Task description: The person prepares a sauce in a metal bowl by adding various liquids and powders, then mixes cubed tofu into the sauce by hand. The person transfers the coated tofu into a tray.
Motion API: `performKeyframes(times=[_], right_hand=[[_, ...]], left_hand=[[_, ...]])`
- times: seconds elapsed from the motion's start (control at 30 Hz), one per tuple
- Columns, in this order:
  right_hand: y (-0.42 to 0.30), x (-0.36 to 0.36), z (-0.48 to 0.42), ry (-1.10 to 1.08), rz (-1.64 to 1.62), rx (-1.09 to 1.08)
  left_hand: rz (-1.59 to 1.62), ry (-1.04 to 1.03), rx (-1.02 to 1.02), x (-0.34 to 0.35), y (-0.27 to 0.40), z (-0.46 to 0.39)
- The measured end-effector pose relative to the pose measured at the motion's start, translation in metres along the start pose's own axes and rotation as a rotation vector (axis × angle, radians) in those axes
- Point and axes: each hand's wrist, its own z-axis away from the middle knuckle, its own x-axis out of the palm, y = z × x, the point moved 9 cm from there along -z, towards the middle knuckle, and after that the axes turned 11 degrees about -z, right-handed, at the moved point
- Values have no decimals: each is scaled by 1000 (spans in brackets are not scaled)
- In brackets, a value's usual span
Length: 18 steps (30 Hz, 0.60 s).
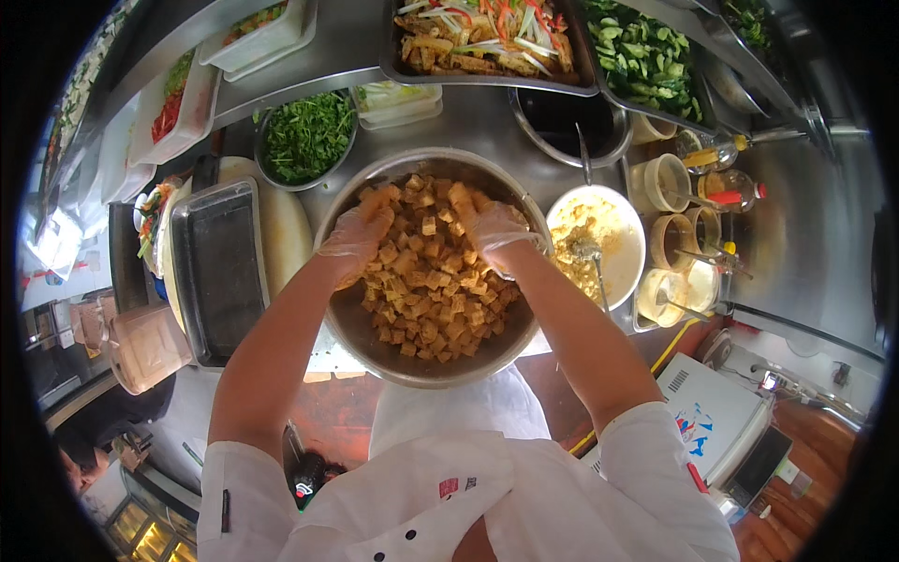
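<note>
A large round steel bowl (421, 379) holds many browned cubes (428, 281) that look like fried tofu or bread. Both hands wear clear plastic gloves. At the bowl's upper left, my left hand (362, 225) reaches in among the cubes, fingers partly sunk in them. Opposite it, at the upper right, my right hand (491, 225) is also in the cubes. Whether either hand grips any cubes is hidden. Close to the right rim stands a white bowl (632, 263) of pale yellow chopped food (579, 211), probably minced garlic, with a metal spoon (599, 274) in it.
Behind are a bowl of chopped green herbs (309, 140), a bowl of dark liquid (565, 123) and a food-filled tray (491, 81) on a shelf. A dark tray (221, 281) lies left. Seasoning tubs (664, 183) and bottles (730, 190) stand right. Another person (84, 456) is at lower left.
</note>
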Motion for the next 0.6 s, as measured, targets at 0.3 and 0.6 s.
performKeyframes(times=[0.3,0.6], right_hand=[[17,52,-61,-39,-372,119],[38,11,19,113,-301,214]], left_hand=[[-454,144,-231,53,-8,-86],[199,48,-273,20,-20,23]])
